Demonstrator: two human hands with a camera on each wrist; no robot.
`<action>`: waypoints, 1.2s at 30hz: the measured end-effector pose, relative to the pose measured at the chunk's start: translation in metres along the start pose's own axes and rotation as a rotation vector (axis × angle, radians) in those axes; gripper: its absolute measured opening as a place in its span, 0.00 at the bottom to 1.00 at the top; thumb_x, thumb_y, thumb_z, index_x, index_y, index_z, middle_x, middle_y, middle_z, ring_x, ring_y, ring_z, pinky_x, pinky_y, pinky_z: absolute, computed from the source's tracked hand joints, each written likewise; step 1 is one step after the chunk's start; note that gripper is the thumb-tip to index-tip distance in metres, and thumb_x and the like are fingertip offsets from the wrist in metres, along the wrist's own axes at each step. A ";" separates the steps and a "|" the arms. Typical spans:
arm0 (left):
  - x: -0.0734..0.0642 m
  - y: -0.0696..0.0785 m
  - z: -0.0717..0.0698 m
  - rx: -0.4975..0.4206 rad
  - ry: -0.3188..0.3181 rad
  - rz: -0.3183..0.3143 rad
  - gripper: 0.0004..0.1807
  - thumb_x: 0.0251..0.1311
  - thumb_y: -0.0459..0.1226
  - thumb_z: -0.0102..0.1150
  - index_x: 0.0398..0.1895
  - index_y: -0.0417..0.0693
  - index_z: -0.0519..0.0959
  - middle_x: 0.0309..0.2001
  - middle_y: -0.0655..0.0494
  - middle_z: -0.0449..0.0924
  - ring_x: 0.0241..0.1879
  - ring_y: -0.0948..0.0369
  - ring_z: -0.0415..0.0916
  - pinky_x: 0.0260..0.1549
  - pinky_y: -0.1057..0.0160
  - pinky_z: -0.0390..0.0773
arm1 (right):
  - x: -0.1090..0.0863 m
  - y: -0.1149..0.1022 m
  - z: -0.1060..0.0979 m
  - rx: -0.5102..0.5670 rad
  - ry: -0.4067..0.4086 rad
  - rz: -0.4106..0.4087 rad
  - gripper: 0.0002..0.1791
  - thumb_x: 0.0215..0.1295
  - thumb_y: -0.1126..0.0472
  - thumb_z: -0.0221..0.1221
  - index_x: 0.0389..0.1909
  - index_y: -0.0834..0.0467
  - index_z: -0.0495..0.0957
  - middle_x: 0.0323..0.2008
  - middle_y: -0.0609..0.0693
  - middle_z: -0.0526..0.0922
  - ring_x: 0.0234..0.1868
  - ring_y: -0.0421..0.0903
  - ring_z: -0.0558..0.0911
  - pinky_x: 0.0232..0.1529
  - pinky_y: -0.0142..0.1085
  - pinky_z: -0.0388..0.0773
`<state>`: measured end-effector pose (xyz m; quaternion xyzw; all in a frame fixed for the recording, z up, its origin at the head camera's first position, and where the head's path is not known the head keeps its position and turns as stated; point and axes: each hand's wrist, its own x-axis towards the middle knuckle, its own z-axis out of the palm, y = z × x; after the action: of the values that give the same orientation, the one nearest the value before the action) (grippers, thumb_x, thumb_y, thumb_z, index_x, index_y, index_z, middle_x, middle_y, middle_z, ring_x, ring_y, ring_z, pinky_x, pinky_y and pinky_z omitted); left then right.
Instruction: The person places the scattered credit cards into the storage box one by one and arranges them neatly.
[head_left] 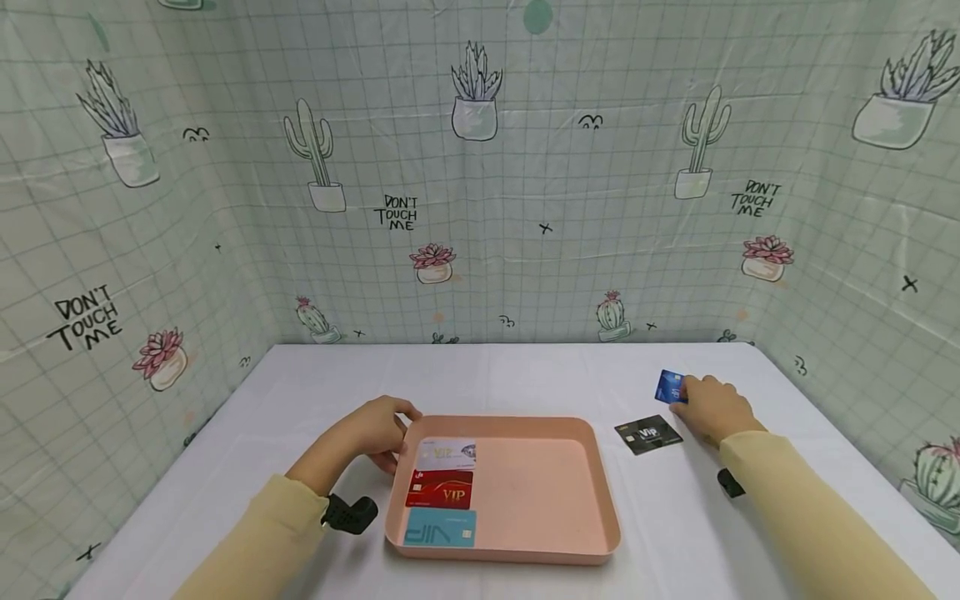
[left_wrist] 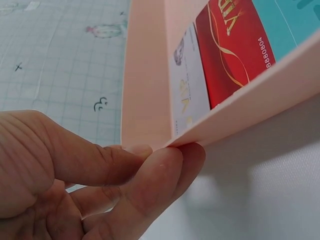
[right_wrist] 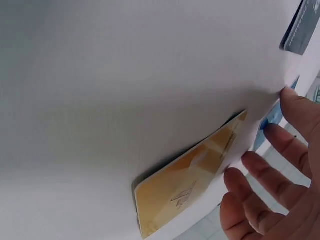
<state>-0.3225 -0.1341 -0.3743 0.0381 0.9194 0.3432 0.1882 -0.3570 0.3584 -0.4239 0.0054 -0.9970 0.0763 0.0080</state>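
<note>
My left hand (head_left: 378, 431) pinches the far left corner of a pink tray (head_left: 540, 427), thumb on one side of the rim and fingers on the other. Inside, along the tray's left side, lie a silvery-white VIP card (head_left: 445, 454), a red VIP card (head_left: 440, 489) and a light blue card (head_left: 439, 528). My right hand (head_left: 716, 407) is at a dark blue card (head_left: 668, 386) on the right of the table, its thumb and forefinger on the card's edges. A black VIP card (head_left: 648, 434) lies just left of that hand. A gold card (right_wrist: 190, 182) shows beside the fingers in the right wrist view.
A white cloth covers the table (head_left: 525, 379). Patterned fabric walls (head_left: 510, 183) with cactus drawings stand at the back and both sides. Dark wrist devices (head_left: 350, 514) sit at both sleeves.
</note>
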 end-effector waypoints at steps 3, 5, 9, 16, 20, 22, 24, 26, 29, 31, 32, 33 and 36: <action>0.000 -0.001 0.000 -0.001 0.003 0.002 0.27 0.60 0.24 0.62 0.65 0.37 0.75 0.44 0.43 0.85 0.25 0.57 0.84 0.25 0.58 0.88 | 0.001 0.000 -0.003 -0.002 -0.017 -0.011 0.20 0.70 0.56 0.62 0.48 0.72 0.76 0.40 0.69 0.78 0.42 0.68 0.80 0.43 0.65 0.80; 0.000 -0.001 0.000 -0.002 0.005 0.004 0.28 0.60 0.23 0.63 0.66 0.37 0.75 0.44 0.42 0.85 0.25 0.57 0.84 0.25 0.58 0.88 | 0.002 0.000 -0.004 -0.008 -0.025 -0.018 0.20 0.70 0.57 0.62 0.48 0.72 0.76 0.40 0.68 0.78 0.42 0.67 0.80 0.44 0.65 0.80; 0.000 -0.001 0.000 -0.008 0.007 0.010 0.29 0.58 0.23 0.64 0.66 0.36 0.74 0.45 0.42 0.84 0.27 0.56 0.84 0.25 0.57 0.88 | 0.005 0.000 -0.003 -0.027 -0.033 -0.032 0.20 0.69 0.57 0.62 0.47 0.73 0.76 0.39 0.66 0.79 0.42 0.65 0.81 0.45 0.64 0.80; -0.001 -0.001 0.000 -0.012 0.006 0.021 0.29 0.58 0.23 0.64 0.65 0.36 0.75 0.43 0.43 0.85 0.26 0.56 0.84 0.25 0.57 0.89 | 0.007 0.002 -0.001 -0.052 -0.051 -0.027 0.21 0.69 0.56 0.62 0.48 0.72 0.77 0.40 0.67 0.79 0.43 0.66 0.81 0.44 0.64 0.80; 0.000 0.000 0.000 -0.008 0.003 0.022 0.29 0.58 0.23 0.65 0.65 0.36 0.75 0.41 0.43 0.85 0.26 0.56 0.84 0.25 0.57 0.89 | 0.005 0.001 -0.003 -0.056 -0.044 -0.025 0.20 0.68 0.55 0.61 0.46 0.71 0.77 0.38 0.65 0.80 0.40 0.63 0.81 0.42 0.62 0.80; 0.000 0.000 0.000 -0.003 0.002 0.019 0.29 0.58 0.23 0.65 0.66 0.36 0.75 0.42 0.43 0.85 0.25 0.56 0.84 0.25 0.57 0.89 | 0.005 0.000 -0.004 -0.048 -0.033 -0.018 0.21 0.68 0.54 0.60 0.45 0.71 0.77 0.37 0.65 0.80 0.38 0.62 0.80 0.40 0.61 0.80; 0.001 0.000 0.000 -0.003 0.003 0.015 0.29 0.59 0.24 0.65 0.66 0.37 0.75 0.42 0.43 0.85 0.25 0.56 0.84 0.25 0.57 0.88 | 0.005 -0.002 -0.005 -0.038 -0.024 -0.004 0.23 0.68 0.54 0.58 0.46 0.73 0.75 0.37 0.66 0.80 0.38 0.63 0.80 0.38 0.61 0.80; 0.001 -0.001 0.000 -0.003 0.001 0.011 0.28 0.60 0.24 0.64 0.65 0.37 0.75 0.43 0.43 0.85 0.25 0.56 0.84 0.25 0.57 0.88 | 0.006 -0.006 -0.004 -0.030 -0.012 0.013 0.26 0.68 0.53 0.56 0.50 0.76 0.73 0.39 0.70 0.79 0.39 0.66 0.81 0.39 0.62 0.81; 0.001 -0.001 0.000 -0.001 -0.002 0.001 0.26 0.61 0.24 0.63 0.65 0.38 0.76 0.43 0.44 0.85 0.24 0.56 0.84 0.25 0.58 0.88 | 0.007 -0.014 -0.003 -0.016 0.002 0.048 0.33 0.70 0.51 0.55 0.57 0.79 0.69 0.44 0.76 0.78 0.44 0.72 0.80 0.43 0.66 0.81; 0.002 -0.001 0.000 0.002 -0.003 -0.006 0.26 0.62 0.24 0.62 0.64 0.38 0.76 0.43 0.44 0.85 0.24 0.56 0.84 0.25 0.58 0.88 | 0.007 -0.020 -0.001 -0.002 0.011 0.071 0.35 0.70 0.50 0.55 0.61 0.78 0.67 0.47 0.79 0.77 0.48 0.75 0.79 0.46 0.68 0.80; 0.002 -0.001 0.000 0.003 -0.004 -0.010 0.26 0.62 0.24 0.63 0.65 0.39 0.76 0.43 0.44 0.85 0.24 0.56 0.84 0.25 0.58 0.88 | 0.007 -0.023 -0.001 0.004 0.013 0.080 0.35 0.70 0.50 0.54 0.63 0.77 0.67 0.47 0.79 0.77 0.49 0.76 0.78 0.46 0.69 0.79; 0.002 -0.001 -0.001 0.006 -0.003 -0.010 0.26 0.62 0.25 0.63 0.65 0.39 0.76 0.43 0.44 0.85 0.24 0.56 0.84 0.25 0.58 0.88 | 0.006 -0.025 0.000 0.010 0.013 0.087 0.34 0.70 0.50 0.54 0.62 0.76 0.69 0.47 0.79 0.77 0.48 0.76 0.78 0.45 0.68 0.79; 0.002 -0.001 -0.001 0.000 0.000 -0.005 0.26 0.62 0.24 0.62 0.65 0.38 0.76 0.43 0.44 0.85 0.25 0.56 0.85 0.25 0.58 0.88 | 0.006 -0.029 0.000 0.012 0.012 0.096 0.29 0.68 0.49 0.54 0.54 0.72 0.75 0.42 0.76 0.79 0.45 0.74 0.78 0.41 0.66 0.79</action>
<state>-0.3245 -0.1348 -0.3752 0.0357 0.9195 0.3427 0.1891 -0.3626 0.3301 -0.4196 -0.0426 -0.9956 0.0827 0.0103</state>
